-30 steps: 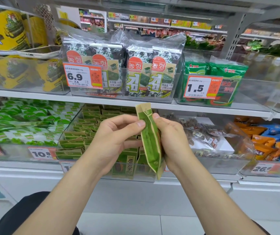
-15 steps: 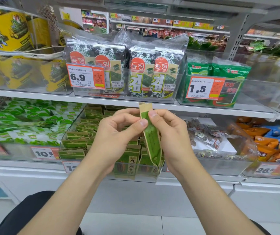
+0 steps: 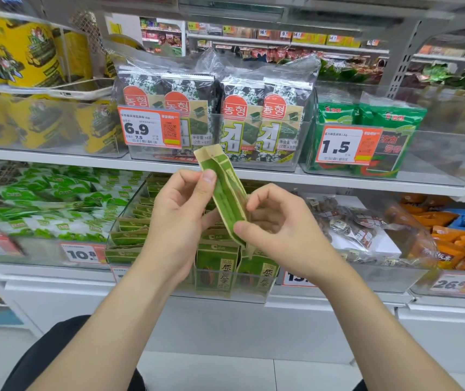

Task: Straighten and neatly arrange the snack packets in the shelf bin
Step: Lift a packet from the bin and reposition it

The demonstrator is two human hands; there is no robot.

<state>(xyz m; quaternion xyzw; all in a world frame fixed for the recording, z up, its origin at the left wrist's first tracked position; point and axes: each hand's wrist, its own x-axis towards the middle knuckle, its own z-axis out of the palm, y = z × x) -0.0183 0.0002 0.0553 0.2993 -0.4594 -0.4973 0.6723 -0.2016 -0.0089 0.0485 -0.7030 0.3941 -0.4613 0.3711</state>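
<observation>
Both hands are pinching one green snack packet (image 3: 227, 198) in the air above its clear shelf bin (image 3: 130, 218): left hand (image 3: 182, 213) up top, right hand (image 3: 276, 224) lower. I'd flatten the side creases first, then slot it upright behind the front row (image 3: 234, 266).

light: bright, even, soft shadows | glare: pale sheen on clear plastic bin front (image 3: 42, 122) left of orange-and-white 6.9 price tag (image 3: 149, 127) | focus: tag and green-and-tan paper snack packet (image 3: 225, 193) below it sharp; far lower left of tag smeared | distortion: grey slotted metal upright (image 3: 397, 63) far right of tag leans
</observation>
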